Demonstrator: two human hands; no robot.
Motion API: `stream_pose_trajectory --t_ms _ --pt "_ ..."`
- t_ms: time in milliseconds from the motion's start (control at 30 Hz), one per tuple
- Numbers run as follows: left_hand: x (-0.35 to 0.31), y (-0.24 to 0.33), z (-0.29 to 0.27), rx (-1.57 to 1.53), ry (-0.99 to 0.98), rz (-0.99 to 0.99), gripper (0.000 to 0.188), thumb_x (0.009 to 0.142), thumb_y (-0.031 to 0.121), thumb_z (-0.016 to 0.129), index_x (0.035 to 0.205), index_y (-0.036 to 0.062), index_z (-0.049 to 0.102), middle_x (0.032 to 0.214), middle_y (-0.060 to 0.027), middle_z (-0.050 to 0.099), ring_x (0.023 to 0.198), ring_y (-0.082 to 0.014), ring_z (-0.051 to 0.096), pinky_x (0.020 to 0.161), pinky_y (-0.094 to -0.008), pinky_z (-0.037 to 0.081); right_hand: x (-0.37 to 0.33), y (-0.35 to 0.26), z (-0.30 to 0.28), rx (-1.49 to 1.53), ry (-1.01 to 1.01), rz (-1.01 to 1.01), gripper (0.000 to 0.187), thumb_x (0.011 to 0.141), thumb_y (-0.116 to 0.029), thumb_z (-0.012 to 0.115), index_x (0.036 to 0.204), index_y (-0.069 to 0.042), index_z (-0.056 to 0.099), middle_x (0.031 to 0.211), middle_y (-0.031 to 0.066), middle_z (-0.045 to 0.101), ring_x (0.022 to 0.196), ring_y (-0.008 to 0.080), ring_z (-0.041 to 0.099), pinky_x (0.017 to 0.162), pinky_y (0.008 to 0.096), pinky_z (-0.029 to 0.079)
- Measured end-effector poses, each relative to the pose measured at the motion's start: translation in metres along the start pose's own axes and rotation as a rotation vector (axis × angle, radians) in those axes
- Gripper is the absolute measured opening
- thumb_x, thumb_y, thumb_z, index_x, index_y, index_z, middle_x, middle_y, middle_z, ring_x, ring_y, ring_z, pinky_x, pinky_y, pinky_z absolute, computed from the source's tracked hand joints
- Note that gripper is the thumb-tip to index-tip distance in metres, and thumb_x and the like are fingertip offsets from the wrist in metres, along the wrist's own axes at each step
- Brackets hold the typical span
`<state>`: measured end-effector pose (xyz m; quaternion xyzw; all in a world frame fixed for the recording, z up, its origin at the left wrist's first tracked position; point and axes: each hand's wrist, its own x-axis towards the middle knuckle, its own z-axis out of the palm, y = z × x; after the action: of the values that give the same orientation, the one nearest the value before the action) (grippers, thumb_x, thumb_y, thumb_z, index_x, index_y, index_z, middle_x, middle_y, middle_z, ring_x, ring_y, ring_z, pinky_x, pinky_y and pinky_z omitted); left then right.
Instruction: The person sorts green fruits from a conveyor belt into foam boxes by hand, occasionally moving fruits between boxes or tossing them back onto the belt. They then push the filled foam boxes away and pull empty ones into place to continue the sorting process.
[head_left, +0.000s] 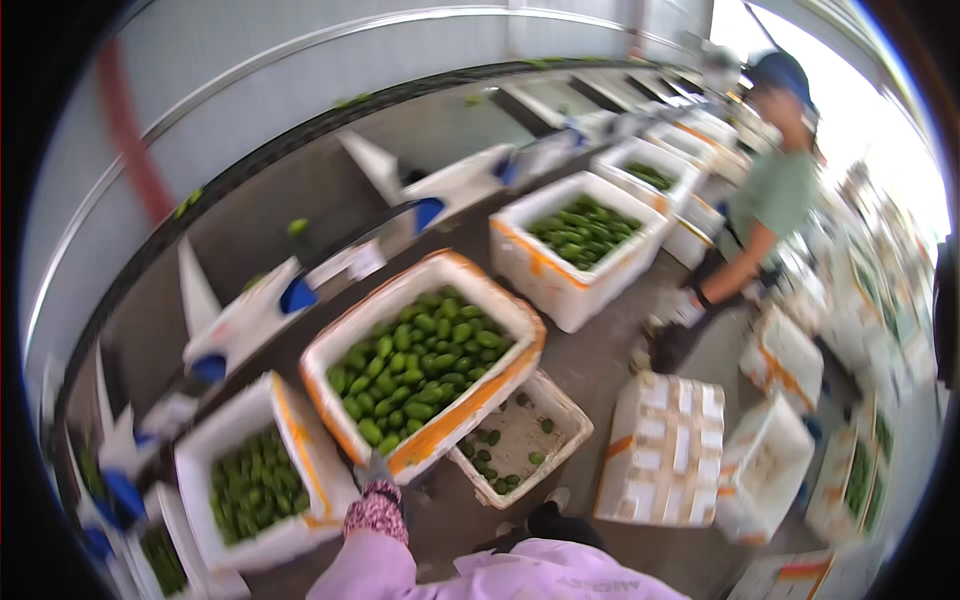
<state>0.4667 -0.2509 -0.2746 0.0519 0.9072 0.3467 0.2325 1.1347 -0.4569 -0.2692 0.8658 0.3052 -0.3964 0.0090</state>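
Observation:
My left hand (379, 470), in a grey glove with a pink patterned cuff, is at the near lower corner of a white foam box (466, 425). Its fingers are blurred but look closed on the corner edge. Orange tape runs along that box's sides, and many green oval fruits (415, 365) fill it. Partly beneath it stands a lower, dirty white foam box (567, 425) with several of the same fruits on its bottom. My right hand is out of sight.
Another fruit-filled foam box (290, 400) stands at left, and one (560, 300) farther up the row. Sloped grey chutes (420, 130) line the wall. A co-worker in a green shirt (775, 195) bends at right, near upturned and stacked foam boxes (660, 450).

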Motion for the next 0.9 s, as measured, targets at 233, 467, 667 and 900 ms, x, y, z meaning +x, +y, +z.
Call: stream_pose_trajectory --t_ms 233,467,667,900 --pt "-0.085 -0.030 0.013 -0.031 -0.001 0.007 0.076 0.091 0.061 0.049 0.142 0.0060 0.044 0.130 -0.0287 0.057 0.113 -0.0467 0.060 0.098 -0.0533 0.047 0.077 -0.028 -0.028 -0.180 0.019 -0.328 0.045 0.088 -0.036 0.066 0.117 -0.001 0.066 0.115 0.0201 0.069 0.101 0.0385 0.065 0.091 0.0455 0.051" --pt "-0.101 -0.193 -0.041 0.690 -0.479 0.417 0.030 0.100 0.020 0.041 0.116 0.0073 0.063 0.111 -0.0260 0.066 0.106 -0.0430 0.064 0.095 -0.0528 0.049 0.088 -0.157 -0.031 0.126 -0.061 -0.465 0.037 0.082 -0.033 0.069 0.106 -0.005 0.067 0.099 0.0200 0.069 0.092 0.0397 0.065 0.084 0.0455 0.053" --pt "-0.140 -0.255 -0.111 0.549 -0.335 -0.075 0.028 0.098 0.021 0.045 0.108 0.0078 0.068 0.105 -0.0199 0.070 0.097 -0.0368 0.068 0.084 -0.0487 0.053 0.099 -0.271 -0.021 -0.211 -0.282 -0.663 0.038 0.081 -0.033 0.069 0.108 -0.006 0.066 0.103 0.0200 0.067 0.094 0.0398 0.064 0.085 0.0455 0.052" --pt "-0.193 -0.276 -0.089 0.382 -0.230 -0.104 0.025 0.096 0.018 0.051 0.109 0.0075 0.069 0.104 -0.0158 0.071 0.094 -0.0310 0.070 0.076 -0.0425 0.055 0.129 -0.364 -0.009 -0.492 -0.366 -0.792 0.041 0.080 -0.033 0.069 0.109 -0.006 0.065 0.107 0.0201 0.065 0.097 0.0400 0.062 0.086 0.0454 0.052"
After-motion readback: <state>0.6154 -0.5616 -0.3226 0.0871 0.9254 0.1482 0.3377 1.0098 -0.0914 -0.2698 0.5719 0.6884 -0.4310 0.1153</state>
